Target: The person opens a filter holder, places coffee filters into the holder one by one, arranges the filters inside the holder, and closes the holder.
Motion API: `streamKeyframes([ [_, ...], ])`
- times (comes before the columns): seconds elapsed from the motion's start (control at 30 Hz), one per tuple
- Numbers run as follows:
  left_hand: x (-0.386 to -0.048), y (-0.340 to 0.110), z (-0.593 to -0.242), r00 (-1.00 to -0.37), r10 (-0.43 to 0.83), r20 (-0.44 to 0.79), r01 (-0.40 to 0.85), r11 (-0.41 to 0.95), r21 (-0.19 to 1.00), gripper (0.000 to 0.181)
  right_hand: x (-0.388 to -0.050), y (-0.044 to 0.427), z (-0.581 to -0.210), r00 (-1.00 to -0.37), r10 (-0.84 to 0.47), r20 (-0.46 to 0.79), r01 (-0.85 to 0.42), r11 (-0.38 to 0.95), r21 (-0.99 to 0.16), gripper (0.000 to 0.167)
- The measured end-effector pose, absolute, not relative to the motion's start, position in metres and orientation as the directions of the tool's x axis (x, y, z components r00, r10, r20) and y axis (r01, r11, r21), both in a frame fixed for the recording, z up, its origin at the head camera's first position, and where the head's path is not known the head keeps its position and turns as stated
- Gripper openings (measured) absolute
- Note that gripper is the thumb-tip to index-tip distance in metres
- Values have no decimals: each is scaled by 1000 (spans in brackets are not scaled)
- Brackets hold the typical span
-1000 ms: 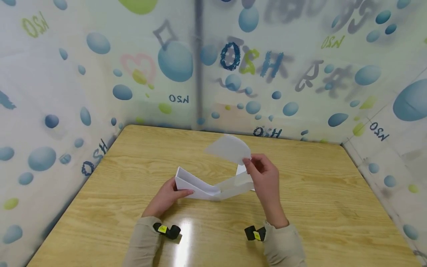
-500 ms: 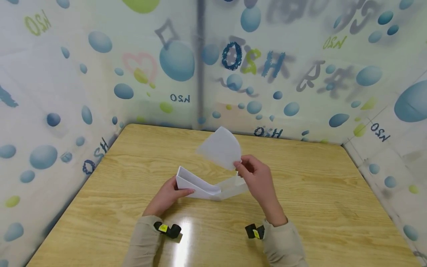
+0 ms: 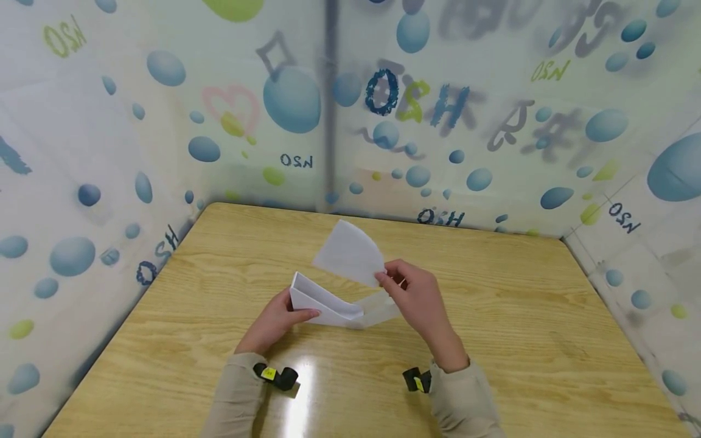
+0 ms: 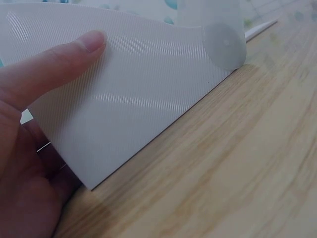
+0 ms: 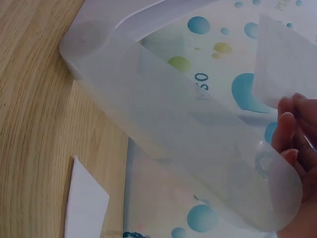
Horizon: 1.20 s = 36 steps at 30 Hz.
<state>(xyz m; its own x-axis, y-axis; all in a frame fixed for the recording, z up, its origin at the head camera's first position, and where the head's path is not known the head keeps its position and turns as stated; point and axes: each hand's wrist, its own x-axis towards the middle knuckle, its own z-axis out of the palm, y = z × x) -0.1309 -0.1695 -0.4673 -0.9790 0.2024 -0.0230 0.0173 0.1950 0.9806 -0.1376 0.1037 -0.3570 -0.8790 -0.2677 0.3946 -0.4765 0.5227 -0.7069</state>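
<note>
My left hand (image 3: 272,323) grips the left end of a white, ribbed plastic holder (image 3: 324,309), thumb on its near side and fingers behind. The holder is open-topped, and its lower edge meets the table in the left wrist view. A translucent lid (image 3: 376,310), swung out to the right, joins it at a rounded hinge (image 4: 225,44). My right hand (image 3: 420,299) pinches a thin white fan-shaped paper, apparently a cone coffee filter (image 3: 350,252), by its lower right corner. The paper hangs above and behind the holder, apart from it. That hand covers the lid's far end in the head view.
A white flat-sided piece (image 5: 86,203) lies on the wooden table (image 3: 520,328), beyond the lid; the right hand hides it in the head view. Printed curtains (image 3: 493,73) with blue bubbles enclose the table at the back and both sides.
The right hand has moved left and slightly down, carrying the paper toward the holder; the paper has turned to show its broad face. The left hand and holder have stayed nearly still.
</note>
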Motion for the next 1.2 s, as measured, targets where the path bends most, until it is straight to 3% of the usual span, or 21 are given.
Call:
streamKeyframes([
  [0.7,-121,-167,-441,-974,211,-81,-34,218,975,45,-135,96,-358,-819,-391,419,-558,714,-424,10],
  [1.2,-122,-166,-441,-973,223,-65,-23,186,982,47,-134,87,-355,-876,-390,283,-466,836,-289,11],
])
